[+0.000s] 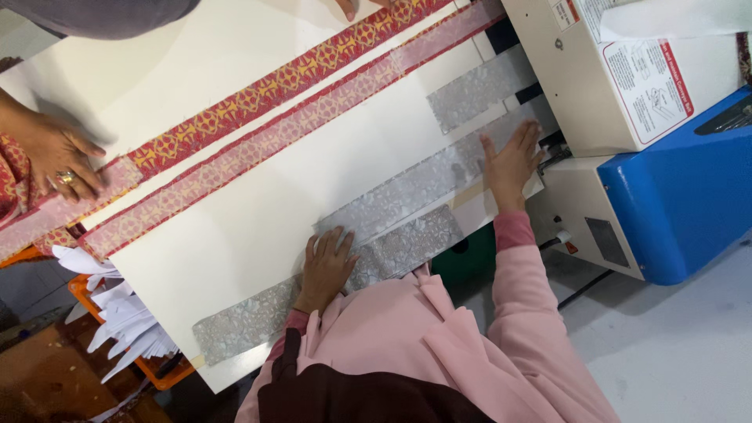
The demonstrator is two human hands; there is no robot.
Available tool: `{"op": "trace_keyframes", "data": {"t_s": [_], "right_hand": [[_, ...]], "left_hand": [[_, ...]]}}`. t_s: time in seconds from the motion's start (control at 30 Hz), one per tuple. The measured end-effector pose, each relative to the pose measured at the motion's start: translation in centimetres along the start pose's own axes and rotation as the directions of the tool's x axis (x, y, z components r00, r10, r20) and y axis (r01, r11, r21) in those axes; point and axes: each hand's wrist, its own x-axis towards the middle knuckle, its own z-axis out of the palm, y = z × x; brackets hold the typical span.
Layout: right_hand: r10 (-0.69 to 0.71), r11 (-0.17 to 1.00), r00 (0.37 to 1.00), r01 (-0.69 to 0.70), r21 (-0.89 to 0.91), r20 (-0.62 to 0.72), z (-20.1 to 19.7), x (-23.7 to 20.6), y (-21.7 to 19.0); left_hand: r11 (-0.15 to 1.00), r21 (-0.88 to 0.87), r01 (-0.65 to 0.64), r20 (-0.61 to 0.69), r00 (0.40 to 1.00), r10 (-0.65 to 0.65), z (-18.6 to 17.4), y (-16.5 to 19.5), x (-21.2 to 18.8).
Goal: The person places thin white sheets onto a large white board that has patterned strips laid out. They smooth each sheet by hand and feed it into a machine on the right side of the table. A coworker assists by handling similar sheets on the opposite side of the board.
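Left hand [325, 266]: flat, palm down, fingers spread, pressing on the silver patterned strip [407, 188] at the near edge of the white table [235, 235]. Nothing grasped, hand loose. Pink sleeve covers the wrist; forearm hidden under pink cloth.

Right hand [511, 160]: arm stretched forward, palm flat, fingers splayed, resting on the same strip's far end, just beside the machine's mouth. Also released, only pressing.

Strip runs diagonally under both palms, from near-left toward the white machine [595, 70]. A second silver strip [258, 317] lies nearer the table edge, partly under the left hand. Its overlap with the first is hard to make out.

Further out: two red patterned bands [290, 102] run parallel across the table, well apart from both hands. Another person's hand [59, 153], wearing a ring, presses on the bands' left end. Blue housing [681, 188] sits right of the machine. Orange tray [157, 368] of white paper scraps sits below the table, partly cut off.
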Motion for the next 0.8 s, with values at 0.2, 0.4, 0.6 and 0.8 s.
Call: {"op": "trace_keyframes", "data": {"t_s": [0.2,0.4,0.6,0.8], "right_hand": [[-0.370,0.903,0.923,0.332,0.274,0.102,-1.0,-8.7,0.5],[-0.409,0.912,0.852,0.367,0.186,0.326,-3.0,-13.9,-2.4],[-0.631,0.741,0.772,0.630,-0.233,0.080,-4.1,-15.4,-5.3],[-0.748,0.643,0.600,0.760,0.091,0.283,-3.4,-16.9,-9.6]], "left_hand": [[0.989,-0.148,0.010,0.050,0.999,-0.003,-0.5,-0.2,-1.8],[0.929,-0.251,0.273,0.250,0.945,-0.210,-1.2,0.0,-3.5],[0.870,-0.341,0.356,0.229,0.929,-0.290,-1.9,0.0,-3.7],[0.905,-0.315,0.286,0.167,0.955,-0.243,-1.4,-0.8,-3.9]]}}
